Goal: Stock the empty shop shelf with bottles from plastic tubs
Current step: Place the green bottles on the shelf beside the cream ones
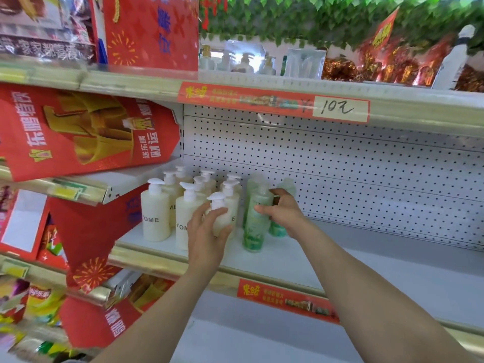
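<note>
At the left end of the shelf (366, 273), your left hand (207, 231) grips a cream bottle (218, 203) and your right hand (285, 213) grips a green bottle (258, 227). Other bottles (155, 216) stand beside them; most of the shelf is unfilled.

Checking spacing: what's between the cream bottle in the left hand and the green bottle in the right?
In the head view, another cream pump bottle, set slightly back; bare shelf in front.

White pegboard backing (340, 158); green leaf garland (314, 17) overhead — red gift boxes (86, 132) stacked left.
</note>
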`<control>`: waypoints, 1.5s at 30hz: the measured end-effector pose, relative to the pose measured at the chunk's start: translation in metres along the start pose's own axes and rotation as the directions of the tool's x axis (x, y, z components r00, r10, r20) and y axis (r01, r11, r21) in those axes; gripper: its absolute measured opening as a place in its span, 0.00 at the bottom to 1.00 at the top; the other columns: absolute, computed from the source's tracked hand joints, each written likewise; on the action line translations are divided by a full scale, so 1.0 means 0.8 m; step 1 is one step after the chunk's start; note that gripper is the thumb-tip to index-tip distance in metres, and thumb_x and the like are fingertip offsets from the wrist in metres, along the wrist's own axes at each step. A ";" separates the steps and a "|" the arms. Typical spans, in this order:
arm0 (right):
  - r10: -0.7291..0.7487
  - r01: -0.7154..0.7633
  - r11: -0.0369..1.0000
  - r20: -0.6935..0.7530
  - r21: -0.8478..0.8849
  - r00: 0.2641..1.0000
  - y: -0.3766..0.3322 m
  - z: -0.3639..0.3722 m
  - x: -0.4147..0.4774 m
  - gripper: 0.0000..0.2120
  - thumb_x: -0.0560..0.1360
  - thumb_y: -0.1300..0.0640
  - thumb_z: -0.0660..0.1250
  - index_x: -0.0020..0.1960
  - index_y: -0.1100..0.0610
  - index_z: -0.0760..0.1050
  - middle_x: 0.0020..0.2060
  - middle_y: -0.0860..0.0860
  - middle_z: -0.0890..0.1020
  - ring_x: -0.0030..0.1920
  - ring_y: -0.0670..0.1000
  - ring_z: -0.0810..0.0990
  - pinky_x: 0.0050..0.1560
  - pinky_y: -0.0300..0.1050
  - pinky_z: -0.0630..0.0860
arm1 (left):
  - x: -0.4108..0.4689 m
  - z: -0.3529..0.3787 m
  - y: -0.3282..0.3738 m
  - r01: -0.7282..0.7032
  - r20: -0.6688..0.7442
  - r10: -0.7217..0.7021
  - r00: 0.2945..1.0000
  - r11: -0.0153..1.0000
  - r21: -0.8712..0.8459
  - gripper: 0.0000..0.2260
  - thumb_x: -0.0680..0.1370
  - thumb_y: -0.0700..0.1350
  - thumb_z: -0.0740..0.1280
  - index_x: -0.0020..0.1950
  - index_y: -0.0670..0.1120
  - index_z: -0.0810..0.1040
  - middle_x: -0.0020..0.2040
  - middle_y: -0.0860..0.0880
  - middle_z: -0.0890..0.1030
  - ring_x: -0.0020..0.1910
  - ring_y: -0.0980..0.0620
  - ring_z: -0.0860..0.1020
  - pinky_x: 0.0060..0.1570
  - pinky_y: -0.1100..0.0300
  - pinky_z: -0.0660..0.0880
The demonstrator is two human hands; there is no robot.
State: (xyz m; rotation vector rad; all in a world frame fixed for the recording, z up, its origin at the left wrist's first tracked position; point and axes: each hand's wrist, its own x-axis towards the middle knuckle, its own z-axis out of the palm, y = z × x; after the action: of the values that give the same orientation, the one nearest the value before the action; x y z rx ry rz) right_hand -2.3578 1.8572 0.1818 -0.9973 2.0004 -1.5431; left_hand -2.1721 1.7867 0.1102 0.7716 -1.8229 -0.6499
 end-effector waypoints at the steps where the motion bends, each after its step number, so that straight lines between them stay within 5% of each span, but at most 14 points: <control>1: -0.011 0.011 1.000 -0.005 -0.008 1.000 0.002 0.004 0.002 0.28 0.67 0.59 0.80 0.63 0.52 0.71 0.53 0.51 0.83 0.54 0.52 0.82 0.60 0.56 0.79 | 0.000 -0.001 -0.001 -0.008 0.005 0.008 1.000 1.000 -0.003 0.17 0.74 0.44 0.74 0.61 0.55 0.79 0.71 0.50 0.68 0.69 0.46 0.66 0.64 0.61 0.61; 6: -0.048 0.048 0.999 -0.012 -0.001 0.999 0.001 0.016 0.008 0.29 0.70 0.63 0.77 0.67 0.56 0.71 0.48 0.49 0.82 0.51 0.51 0.82 0.58 0.50 0.80 | -0.001 -0.004 -0.009 -0.052 0.027 0.053 0.998 0.998 -0.025 0.20 0.74 0.44 0.74 0.63 0.58 0.77 0.72 0.49 0.66 0.69 0.47 0.65 0.60 0.45 0.73; 11: -0.065 0.062 0.995 -0.030 -0.072 0.997 -0.001 0.024 0.008 0.28 0.73 0.61 0.75 0.71 0.53 0.70 0.52 0.47 0.80 0.50 0.47 0.78 0.51 0.40 0.74 | -0.001 -0.006 -0.013 -0.052 0.052 0.053 0.997 0.998 -0.022 0.21 0.74 0.45 0.74 0.64 0.58 0.76 0.73 0.49 0.65 0.69 0.46 0.64 0.61 0.45 0.73; 15: -0.056 0.051 0.993 -0.049 -0.105 0.997 0.004 0.030 0.012 0.31 0.73 0.58 0.76 0.73 0.53 0.69 0.60 0.49 0.79 0.57 0.50 0.78 0.57 0.44 0.76 | 0.000 -0.011 -0.011 -0.052 0.103 0.051 0.993 0.999 0.003 0.22 0.73 0.44 0.75 0.65 0.57 0.76 0.75 0.48 0.63 0.71 0.45 0.63 0.67 0.58 0.61; 21: 0.000 -0.022 0.980 -0.113 -0.198 0.994 -0.008 0.039 -0.001 0.29 0.73 0.57 0.76 0.71 0.55 0.71 0.60 0.52 0.81 0.60 0.53 0.80 0.61 0.47 0.76 | 0.007 -0.030 -0.004 -0.013 0.250 0.008 0.968 1.000 0.019 0.26 0.75 0.46 0.73 0.71 0.57 0.71 0.78 0.48 0.58 0.76 0.47 0.58 0.72 0.54 0.61; 24: 0.003 -0.060 0.957 -0.197 -0.284 0.980 -0.023 0.051 -0.023 0.36 0.73 0.53 0.75 0.76 0.58 0.64 0.67 0.54 0.76 0.67 0.56 0.75 0.64 0.47 0.72 | 0.009 -0.050 -0.005 -0.065 0.313 0.051 0.949 0.997 0.035 0.27 0.76 0.45 0.72 0.73 0.56 0.69 0.79 0.48 0.58 0.77 0.48 0.58 0.74 0.52 0.60; 28: -0.117 -0.031 0.896 -0.301 -0.444 0.947 -0.064 0.078 -0.064 0.38 0.74 0.50 0.74 0.78 0.58 0.61 0.73 0.57 0.69 0.71 0.57 0.70 0.68 0.49 0.70 | 0.028 -0.104 -0.008 -0.162 0.295 0.130 0.947 0.983 0.088 0.24 0.77 0.46 0.71 0.72 0.55 0.70 0.78 0.47 0.61 0.77 0.48 0.57 0.72 0.52 0.60; 35: -0.291 0.091 0.762 -0.214 -0.642 0.932 -0.148 0.154 -0.140 0.33 0.76 0.46 0.71 0.77 0.50 0.63 0.73 0.55 0.69 0.70 0.56 0.70 0.65 0.49 0.70 | 0.087 -0.220 -0.016 -0.210 0.202 0.137 0.970 0.890 0.405 0.23 0.81 0.58 0.57 0.72 0.48 0.68 0.75 0.40 0.64 0.73 0.39 0.63 0.70 0.45 0.61; 39: -0.247 0.058 0.719 -0.177 -0.693 0.953 -0.170 0.203 -0.174 0.33 0.78 0.41 0.65 0.78 0.49 0.61 0.75 0.54 0.66 0.73 0.57 0.67 0.67 0.52 0.70 | 0.087 -0.272 -0.023 -0.153 0.245 0.038 0.969 0.869 0.470 0.26 0.81 0.62 0.49 0.77 0.53 0.62 0.79 0.42 0.57 0.77 0.42 0.57 0.74 0.44 0.54; 45: -0.165 0.007 0.699 -0.152 -0.715 0.975 -0.157 0.269 -0.203 0.34 0.77 0.37 0.62 0.78 0.49 0.60 0.76 0.53 0.65 0.73 0.58 0.66 0.67 0.56 0.71 | 0.057 -0.326 -0.065 -0.113 0.266 -0.021 0.964 0.870 0.480 0.26 0.81 0.61 0.50 0.77 0.53 0.62 0.78 0.42 0.59 0.76 0.41 0.58 0.74 0.44 0.54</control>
State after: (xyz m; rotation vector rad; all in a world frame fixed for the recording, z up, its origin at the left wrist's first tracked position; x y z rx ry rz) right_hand -2.0650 1.8244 0.2225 -1.2504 2.8401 -0.9000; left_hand -1.9305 1.6966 0.1896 1.0059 -2.2896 -0.2549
